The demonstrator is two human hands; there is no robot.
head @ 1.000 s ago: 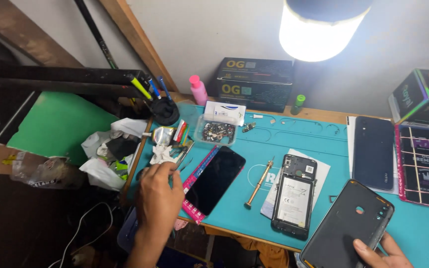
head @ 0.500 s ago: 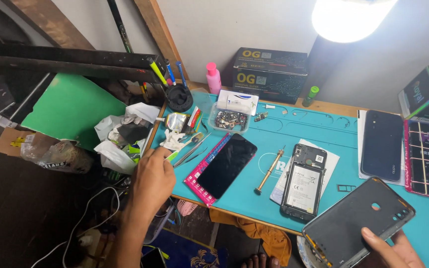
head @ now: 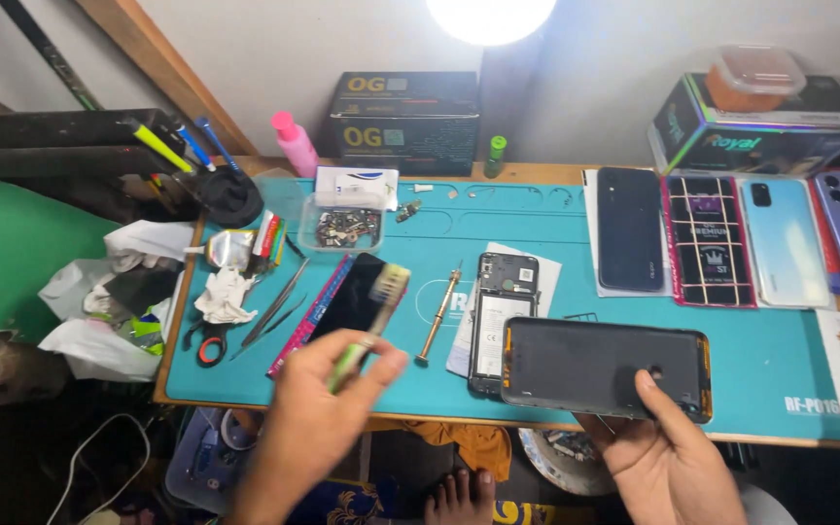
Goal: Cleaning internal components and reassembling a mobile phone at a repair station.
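Observation:
My left hand [head: 328,399] grips a small brush [head: 373,316] with a green handle, bristles up, over the front of the teal work mat [head: 731,335]. My right hand [head: 663,452] holds a dark phone back cover [head: 600,367] flat by its lower edge, inner side up, above the mat's front edge. Between the hands lie an opened phone body [head: 500,316], a black phone screen [head: 354,297] on a pink strip, and a brass-handled screwdriver [head: 437,316].
Tweezers [head: 279,306], a crumpled cloth [head: 224,295] and a clear tray of small parts [head: 342,226] lie at the left. Several phones and covers [head: 731,238] line the right side. Boxes [head: 405,122], a pink bottle [head: 296,144] and a bright lamp [head: 490,15] stand behind.
My left hand has picked up the brush from the left clutter and brought it over the mat. My right hand has carried the back cover left toward the centre and turned it level.

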